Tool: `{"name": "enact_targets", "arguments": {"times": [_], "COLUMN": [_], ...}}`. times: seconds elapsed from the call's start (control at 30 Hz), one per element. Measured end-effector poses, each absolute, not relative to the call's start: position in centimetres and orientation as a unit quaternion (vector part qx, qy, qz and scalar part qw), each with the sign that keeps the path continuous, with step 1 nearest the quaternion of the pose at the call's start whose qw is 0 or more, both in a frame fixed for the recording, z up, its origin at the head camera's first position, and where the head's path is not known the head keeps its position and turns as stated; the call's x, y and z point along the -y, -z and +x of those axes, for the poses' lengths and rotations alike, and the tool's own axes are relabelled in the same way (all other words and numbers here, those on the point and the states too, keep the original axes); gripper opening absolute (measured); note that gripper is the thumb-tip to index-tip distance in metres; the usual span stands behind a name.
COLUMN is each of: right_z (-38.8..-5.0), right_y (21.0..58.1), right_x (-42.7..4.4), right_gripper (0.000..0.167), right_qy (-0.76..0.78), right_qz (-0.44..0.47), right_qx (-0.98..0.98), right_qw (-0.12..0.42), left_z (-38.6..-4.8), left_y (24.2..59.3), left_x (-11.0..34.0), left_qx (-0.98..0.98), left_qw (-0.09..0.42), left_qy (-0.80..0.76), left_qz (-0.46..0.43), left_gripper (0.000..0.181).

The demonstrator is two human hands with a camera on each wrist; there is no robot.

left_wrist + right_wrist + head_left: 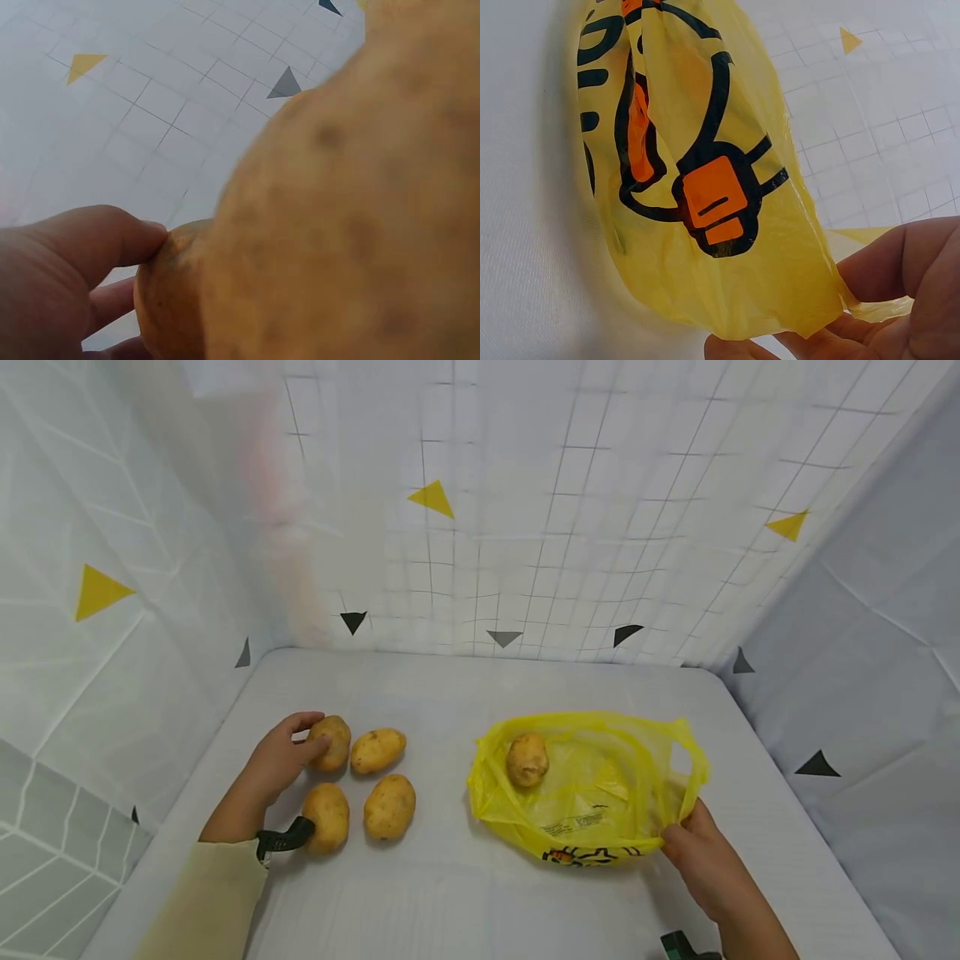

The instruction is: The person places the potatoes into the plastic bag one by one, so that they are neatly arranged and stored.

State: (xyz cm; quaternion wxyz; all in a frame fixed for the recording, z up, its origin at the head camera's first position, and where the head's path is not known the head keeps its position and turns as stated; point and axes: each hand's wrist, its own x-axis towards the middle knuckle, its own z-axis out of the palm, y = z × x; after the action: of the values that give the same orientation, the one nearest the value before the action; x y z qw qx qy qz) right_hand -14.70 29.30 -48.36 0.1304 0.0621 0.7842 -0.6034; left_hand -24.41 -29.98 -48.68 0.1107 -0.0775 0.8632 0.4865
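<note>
White sheeting (pixel 525 585) closes in the space I'm watching from afar: a back wall ruled with thin grey grid lines, and creased side walls to the left and right. Below it I see a pale, round-cornered table (pixel 450 910), its finish matt, with soft shadows near the potatoes and bag.

Right of centre on it lies a thin yellow plastic bag (pixel 525 835), mouth gaping upward, black-and-orange print on its near side. My right wrist view shows the right hand (pixel 697 860) pinching the bag's edge, thumb above, fingers beneath, the gap almost closed.

The left hand (pixel 281 756) is parted only as wide as the far-left potato (pixel 330 743), gripped between thumb and fingers; I can't tell whether it is off the table. Close beside it is a second potato (pixel 378 751), with two nearer me, one left (pixel 326 818) and one right (pixel 389 807). A single potato (pixel 527 760) sits inside the bag, towards its left end.

Smallest are the triangles, yellow (pixel 431 499) and black (pixel 817 765), scattered across the walls.
</note>
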Motion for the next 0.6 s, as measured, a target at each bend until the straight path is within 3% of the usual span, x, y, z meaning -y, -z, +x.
{"name": "enact_targets", "arguments": {"times": [0.6], "right_z": [-14.8], "right_y": [48.8], "right_x": [-29.4], "right_gripper": [0.076], "right_qy": [0.606], "right_qz": [0.055], "right_qx": [-0.782], "right_qw": [0.137], "left_z": [-24.2], "left_y": [46.9], "left_x": [29.7], "left_qx": [-0.864], "left_qw": [0.09], "left_qy": [-0.49], "left_qz": [-0.073], "left_gripper": [0.081]}}
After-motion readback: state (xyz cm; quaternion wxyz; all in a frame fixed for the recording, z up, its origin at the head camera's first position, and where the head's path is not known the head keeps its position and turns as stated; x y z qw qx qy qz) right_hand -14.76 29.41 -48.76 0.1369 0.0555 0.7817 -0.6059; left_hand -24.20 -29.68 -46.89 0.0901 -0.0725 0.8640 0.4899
